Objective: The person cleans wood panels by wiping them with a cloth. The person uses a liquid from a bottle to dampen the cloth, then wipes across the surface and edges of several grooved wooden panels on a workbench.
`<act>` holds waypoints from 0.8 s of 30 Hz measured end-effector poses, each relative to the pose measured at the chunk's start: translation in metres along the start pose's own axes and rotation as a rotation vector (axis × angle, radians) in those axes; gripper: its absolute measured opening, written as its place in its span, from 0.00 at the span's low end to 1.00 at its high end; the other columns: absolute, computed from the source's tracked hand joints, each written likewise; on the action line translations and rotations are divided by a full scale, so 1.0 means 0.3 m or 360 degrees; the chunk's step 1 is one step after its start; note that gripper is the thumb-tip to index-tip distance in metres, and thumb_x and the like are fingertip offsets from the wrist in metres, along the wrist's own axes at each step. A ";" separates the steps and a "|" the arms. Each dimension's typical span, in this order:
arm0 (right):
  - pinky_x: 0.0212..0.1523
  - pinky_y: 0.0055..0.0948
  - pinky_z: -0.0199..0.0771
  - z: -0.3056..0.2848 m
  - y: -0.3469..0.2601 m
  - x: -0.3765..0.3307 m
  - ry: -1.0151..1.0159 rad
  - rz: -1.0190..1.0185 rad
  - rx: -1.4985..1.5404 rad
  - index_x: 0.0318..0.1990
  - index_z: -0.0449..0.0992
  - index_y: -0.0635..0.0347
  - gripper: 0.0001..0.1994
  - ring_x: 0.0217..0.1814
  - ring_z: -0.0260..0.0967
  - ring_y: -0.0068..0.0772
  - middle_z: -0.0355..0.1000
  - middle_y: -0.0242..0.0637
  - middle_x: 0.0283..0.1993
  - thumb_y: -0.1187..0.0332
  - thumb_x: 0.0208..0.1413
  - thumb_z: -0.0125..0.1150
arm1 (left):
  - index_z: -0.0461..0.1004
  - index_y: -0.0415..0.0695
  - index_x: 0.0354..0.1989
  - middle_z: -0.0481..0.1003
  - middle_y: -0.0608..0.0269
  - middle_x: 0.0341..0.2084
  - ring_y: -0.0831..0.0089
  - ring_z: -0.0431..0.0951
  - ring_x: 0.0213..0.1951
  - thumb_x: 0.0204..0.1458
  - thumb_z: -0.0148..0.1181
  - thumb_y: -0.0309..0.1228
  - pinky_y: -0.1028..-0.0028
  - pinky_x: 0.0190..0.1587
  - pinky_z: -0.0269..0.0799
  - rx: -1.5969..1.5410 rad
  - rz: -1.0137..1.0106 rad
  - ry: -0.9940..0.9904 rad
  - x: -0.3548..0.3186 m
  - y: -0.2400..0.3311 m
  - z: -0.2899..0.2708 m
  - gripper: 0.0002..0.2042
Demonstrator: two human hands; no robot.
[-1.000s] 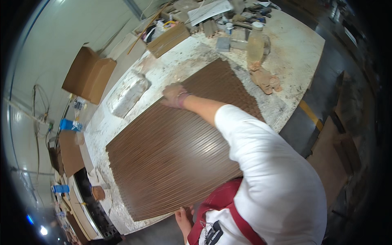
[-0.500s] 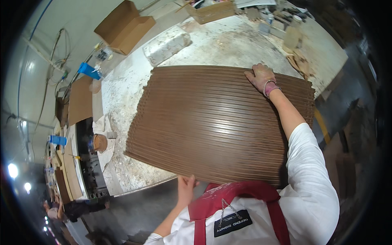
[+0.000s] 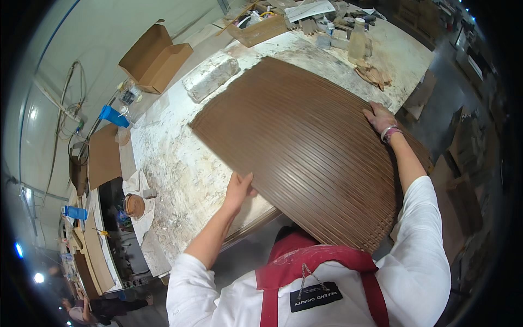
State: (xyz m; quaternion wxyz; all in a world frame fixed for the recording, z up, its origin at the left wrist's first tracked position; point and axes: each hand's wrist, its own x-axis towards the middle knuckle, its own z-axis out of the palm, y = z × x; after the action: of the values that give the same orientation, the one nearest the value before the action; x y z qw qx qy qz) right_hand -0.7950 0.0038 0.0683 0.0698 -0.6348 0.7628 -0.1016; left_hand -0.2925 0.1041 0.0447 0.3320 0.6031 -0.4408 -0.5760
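A large brown ribbed panel point(image 3: 305, 147) lies slantwise over the white, stained worktable point(image 3: 169, 163). Its near right corner juts past the table edge toward my apron. My left hand point(image 3: 239, 191) grips the near left edge, thumb on top and the other fingers partly hidden. On the far right edge, my right hand point(image 3: 381, 118) is closed over the rim; a bracelet circles that wrist and the fingertips are partly out of sight. The panel's underside cannot be seen.
A white wrapped block point(image 3: 211, 76) sits beyond the panel, near an open cardboard box point(image 3: 154, 60). Farther back are a tool-filled box point(image 3: 256, 32), a cloudy bottle point(image 3: 357, 41) and a crumpled tan glove point(image 3: 375, 75). A round brown tub point(image 3: 134, 205) stands at left. Another person point(image 3: 81, 309) is lower left.
The panel has turned clockwise, its left end swinging away from me and its right end coming nearer. My left hand has moved up along with its edge; my right hand has shifted right and nearer.
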 end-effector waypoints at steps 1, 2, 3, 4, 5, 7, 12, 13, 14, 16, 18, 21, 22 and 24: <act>0.61 0.39 0.62 -0.010 0.006 -0.006 -0.0070 0.0026 0.0007 0.63 0.62 0.59 0.30 0.62 0.63 0.51 0.64 0.51 0.62 0.47 0.61 0.47 | 0.61 0.42 0.36 0.70 0.61 0.23 0.76 0.71 0.21 0.63 0.51 0.36 0.75 0.26 0.72 0.0028 0.0012 -0.0013 0.035 0.032 -0.010 0.11; 0.62 0.39 0.62 -0.004 0.006 -0.018 -0.0060 0.0069 0.0008 0.63 0.62 0.59 0.30 0.62 0.63 0.51 0.64 0.51 0.62 0.47 0.61 0.47 | 0.61 0.41 0.36 0.70 0.61 0.24 0.76 0.71 0.21 0.62 0.52 0.36 0.75 0.26 0.72 0.0108 0.0007 -0.0071 0.063 0.067 -0.023 0.12; 0.62 0.40 0.62 -0.004 0.022 -0.032 -0.0041 0.0128 -0.0002 0.63 0.62 0.60 0.30 0.62 0.63 0.51 0.63 0.51 0.62 0.48 0.61 0.47 | 0.61 0.41 0.35 0.70 0.61 0.24 0.75 0.72 0.21 0.62 0.52 0.37 0.74 0.26 0.73 0.0184 0.0008 -0.0150 0.102 0.108 -0.020 0.12; 0.62 0.40 0.62 -0.014 0.007 -0.049 -0.0039 0.0180 -0.0015 0.63 0.63 0.60 0.30 0.62 0.63 0.51 0.63 0.51 0.63 0.48 0.61 0.47 | 0.61 0.41 0.35 0.70 0.61 0.24 0.75 0.72 0.21 0.62 0.53 0.38 0.74 0.26 0.74 0.0255 -0.0006 -0.0220 0.130 0.131 -0.021 0.13; 0.64 0.39 0.60 -0.027 -0.012 -0.052 -0.0092 0.0252 0.0039 0.64 0.62 0.61 0.30 0.65 0.60 0.51 0.61 0.54 0.65 0.49 0.62 0.48 | 0.61 0.41 0.35 0.70 0.61 0.25 0.74 0.73 0.22 0.61 0.53 0.39 0.73 0.26 0.75 0.0243 0.0011 -0.0181 0.162 0.148 -0.027 0.14; 0.64 0.38 0.59 -0.023 -0.019 -0.044 -0.0113 0.0261 0.0036 0.64 0.61 0.61 0.30 0.66 0.60 0.51 0.61 0.54 0.65 0.48 0.62 0.48 | 0.61 0.41 0.34 0.70 0.61 0.26 0.73 0.74 0.22 0.60 0.55 0.41 0.72 0.27 0.77 0.0234 0.0038 -0.0141 0.230 0.169 -0.022 0.15; 0.62 0.39 0.62 0.023 0.091 -0.033 0.0039 0.0218 0.0065 0.63 0.61 0.62 0.30 0.63 0.62 0.51 0.66 0.54 0.60 0.49 0.61 0.46 | 0.63 0.39 0.31 0.71 0.59 0.25 0.73 0.75 0.23 0.58 0.57 0.40 0.72 0.23 0.76 0.0201 0.0277 0.0122 0.413 0.150 -0.005 0.16; 0.62 0.37 0.61 -0.001 0.108 -0.053 -0.0092 0.0240 0.0213 0.62 0.63 0.63 0.31 0.65 0.62 0.48 0.65 0.52 0.61 0.47 0.60 0.48 | 0.64 0.41 0.33 0.70 0.60 0.27 0.75 0.75 0.27 0.58 0.58 0.40 0.73 0.26 0.76 0.0212 0.0230 0.0129 0.415 0.149 -0.007 0.15; 0.63 0.36 0.61 -0.042 0.135 -0.064 -0.0258 0.0232 0.0318 0.62 0.63 0.64 0.32 0.65 0.62 0.47 0.65 0.52 0.62 0.47 0.60 0.49 | 0.65 0.41 0.35 0.71 0.61 0.28 0.75 0.74 0.28 0.58 0.58 0.40 0.74 0.29 0.75 0.0173 0.0237 0.0141 0.407 0.144 -0.014 0.15; 0.63 0.35 0.60 -0.119 0.166 -0.124 -0.0637 0.0241 0.0537 0.62 0.63 0.64 0.33 0.66 0.61 0.46 0.64 0.51 0.63 0.46 0.59 0.50 | 0.67 0.41 0.40 0.71 0.64 0.29 0.77 0.73 0.31 0.58 0.57 0.41 0.75 0.34 0.74 0.0108 0.0198 0.0158 0.328 0.102 -0.005 0.15; 0.64 0.33 0.59 -0.141 0.206 -0.255 -0.0552 0.0409 0.0595 0.64 0.61 0.66 0.38 0.68 0.60 0.44 0.63 0.51 0.65 0.42 0.56 0.52 | 0.68 0.42 0.45 0.70 0.69 0.29 0.79 0.71 0.31 0.58 0.57 0.41 0.76 0.38 0.72 -0.0027 0.0110 0.0080 0.183 0.092 0.049 0.16; 0.66 0.34 0.57 -0.167 0.202 -0.390 -0.0393 0.0529 0.0254 0.67 0.57 0.65 0.44 0.68 0.59 0.49 0.61 0.53 0.66 0.38 0.53 0.54 | 0.67 0.44 0.56 0.69 0.73 0.32 0.82 0.68 0.34 0.59 0.55 0.44 0.75 0.41 0.70 0.0019 0.0032 -0.0001 0.026 0.110 0.110 0.21; 0.65 0.36 0.58 -0.152 0.212 -0.397 -0.0304 0.0493 0.0290 0.66 0.59 0.65 0.45 0.67 0.59 0.51 0.62 0.54 0.65 0.35 0.52 0.52 | 0.66 0.45 0.60 0.68 0.74 0.33 0.83 0.67 0.35 0.60 0.55 0.45 0.74 0.42 0.70 0.0076 0.0024 -0.0030 0.001 0.124 0.133 0.23; 0.63 0.36 0.60 -0.161 0.176 -0.428 -0.0298 0.0433 0.0174 0.65 0.60 0.65 0.45 0.65 0.62 0.51 0.66 0.54 0.61 0.33 0.52 0.50 | 0.68 0.46 0.59 0.68 0.74 0.35 0.82 0.66 0.36 0.59 0.55 0.47 0.75 0.40 0.68 0.0196 0.0013 -0.0044 0.025 0.115 0.100 0.24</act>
State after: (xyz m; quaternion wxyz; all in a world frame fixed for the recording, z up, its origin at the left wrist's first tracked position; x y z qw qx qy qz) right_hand -0.8331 0.1425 0.0993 0.1880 -0.5275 0.8253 -0.0730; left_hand -0.3278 0.0870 0.0697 0.2904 0.6126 -0.4824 -0.5546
